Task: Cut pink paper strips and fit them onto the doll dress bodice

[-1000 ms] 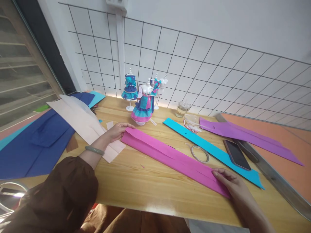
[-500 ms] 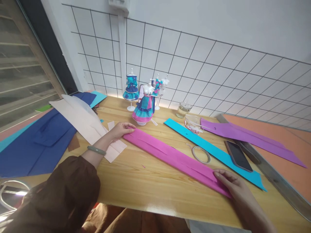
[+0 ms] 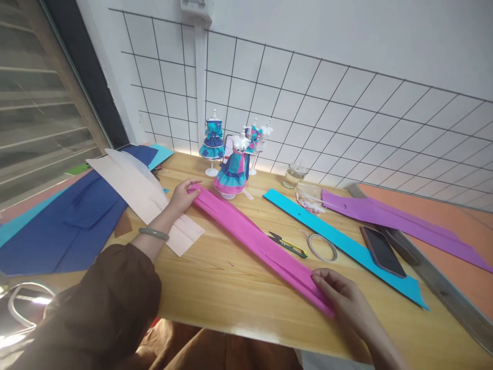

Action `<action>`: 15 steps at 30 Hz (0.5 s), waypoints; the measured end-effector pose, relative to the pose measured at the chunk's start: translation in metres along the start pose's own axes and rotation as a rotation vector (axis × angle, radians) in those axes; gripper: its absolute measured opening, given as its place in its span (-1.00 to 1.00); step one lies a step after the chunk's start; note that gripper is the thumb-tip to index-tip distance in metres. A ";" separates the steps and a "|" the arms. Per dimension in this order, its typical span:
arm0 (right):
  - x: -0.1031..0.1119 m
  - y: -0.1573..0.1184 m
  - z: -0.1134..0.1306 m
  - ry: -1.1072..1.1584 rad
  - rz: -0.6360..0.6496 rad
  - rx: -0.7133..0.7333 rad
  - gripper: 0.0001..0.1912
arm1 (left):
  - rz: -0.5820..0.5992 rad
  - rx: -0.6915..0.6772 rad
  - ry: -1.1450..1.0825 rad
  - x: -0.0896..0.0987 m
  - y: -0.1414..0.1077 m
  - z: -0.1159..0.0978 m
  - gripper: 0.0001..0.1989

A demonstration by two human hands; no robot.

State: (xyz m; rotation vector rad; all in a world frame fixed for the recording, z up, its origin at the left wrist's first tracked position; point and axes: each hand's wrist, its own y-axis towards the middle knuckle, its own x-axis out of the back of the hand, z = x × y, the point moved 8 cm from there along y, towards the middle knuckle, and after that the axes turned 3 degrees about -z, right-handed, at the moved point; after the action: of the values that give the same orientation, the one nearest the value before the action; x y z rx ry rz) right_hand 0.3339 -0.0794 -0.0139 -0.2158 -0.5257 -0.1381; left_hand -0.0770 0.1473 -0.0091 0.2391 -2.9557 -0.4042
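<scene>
Paper strip (image 3: 258, 239), magenta, long and folded lengthwise, lies diagonally across the wooden table (image 3: 215, 293). Left hand (image 3: 184, 193) pinches its far end near the doll mannequins (image 3: 231, 167); right hand (image 3: 339, 298) pinches the near end, fingers curled over the edge, thumb on top. Both are closed on the strip.

Handling, as a judgement: light, thin, soft sheet (crepe or craft paper, cannot tell which). It will crease or tear if pulled hard and sag in the middle if lifted, so hold at both ends, as now, with even tension.

Around it: a cream sheet (image 3: 150, 200) under the left forearm, blue sheets (image 3: 73, 226) further left, a cyan strip (image 3: 346, 244) and purple strip (image 3: 400, 221) to the right, a phone (image 3: 383, 252) on the cyan one, a tape ring (image 3: 323, 247) and a glass jar (image 3: 293, 176).

Against the frame half a second back: the strip has swung to a steeper diagonal, with its near end pulled inward. Snips (image 3: 288, 243) that it covered now lie exposed beside the tape ring. The folded edges look drawn closer together.
</scene>
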 end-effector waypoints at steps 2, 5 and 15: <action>-0.010 0.000 0.007 0.006 0.010 0.018 -0.63 | -0.047 -0.040 0.130 0.009 0.003 0.000 -0.55; -0.019 0.002 0.013 0.010 0.004 0.018 -0.61 | -0.092 -0.113 0.326 0.016 0.006 -0.002 -0.61; -0.044 0.000 0.010 -0.009 0.079 -0.029 -0.57 | -0.130 -0.124 0.760 0.020 0.009 0.001 -0.62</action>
State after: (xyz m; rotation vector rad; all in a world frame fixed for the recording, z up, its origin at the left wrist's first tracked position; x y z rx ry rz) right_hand 0.2917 -0.0736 -0.0274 -0.2652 -0.5233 -0.0680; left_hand -0.0976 0.1522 -0.0052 0.4529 -2.1711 -0.3971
